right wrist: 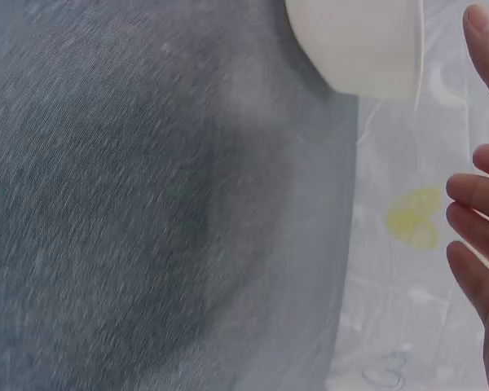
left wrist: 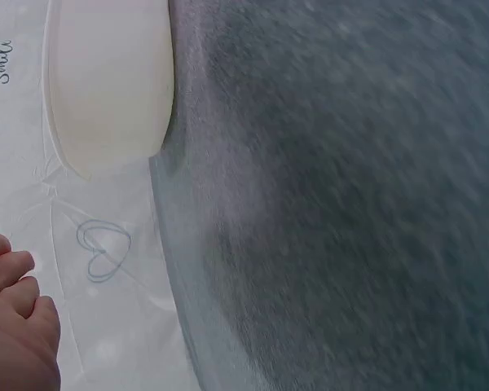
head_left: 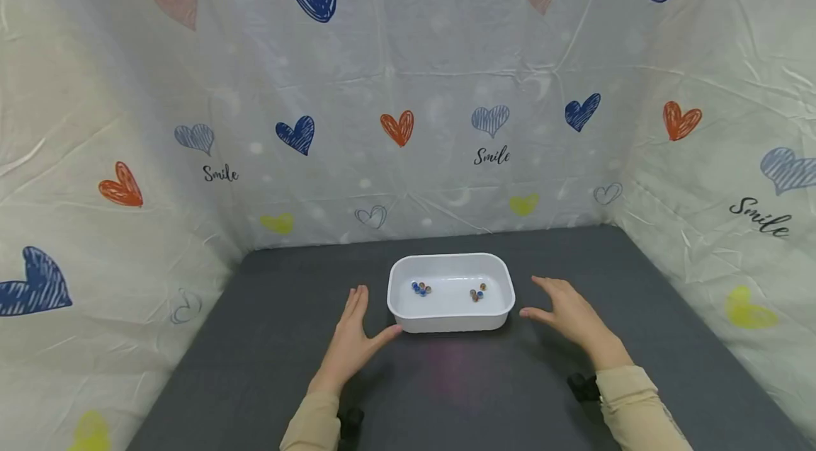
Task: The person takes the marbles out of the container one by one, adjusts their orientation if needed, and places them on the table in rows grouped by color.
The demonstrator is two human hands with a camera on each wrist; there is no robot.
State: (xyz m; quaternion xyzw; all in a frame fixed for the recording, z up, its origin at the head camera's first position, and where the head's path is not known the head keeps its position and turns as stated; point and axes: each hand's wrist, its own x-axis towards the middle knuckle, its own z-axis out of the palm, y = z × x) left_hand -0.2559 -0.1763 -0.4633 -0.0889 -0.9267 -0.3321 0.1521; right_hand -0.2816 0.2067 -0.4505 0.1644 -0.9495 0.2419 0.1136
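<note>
A white rectangular tray (head_left: 451, 324) with rounded corners rests on the dark table in the head view. Inside it lie two small clusters of round beads, a left cluster (head_left: 421, 289) and a right cluster (head_left: 477, 293), coloured blue and brown. My left hand (head_left: 349, 350) is at the tray's left front corner, thumb spread from the fingers and its tip close to the tray wall. On the other side my right hand (head_left: 572, 316) hovers just beyond the right wall, thumb apart from the fingers. Both palms hold nothing.
The dark grey table (head_left: 287, 309) spreads around the tray. Pale sheeting (head_left: 433, 182) printed with hearts and "Smile" hangs behind and along both sides. Beneath each wrist a black wrist device shows, one at the left (head_left: 350, 424) and one at the right (head_left: 583, 387).
</note>
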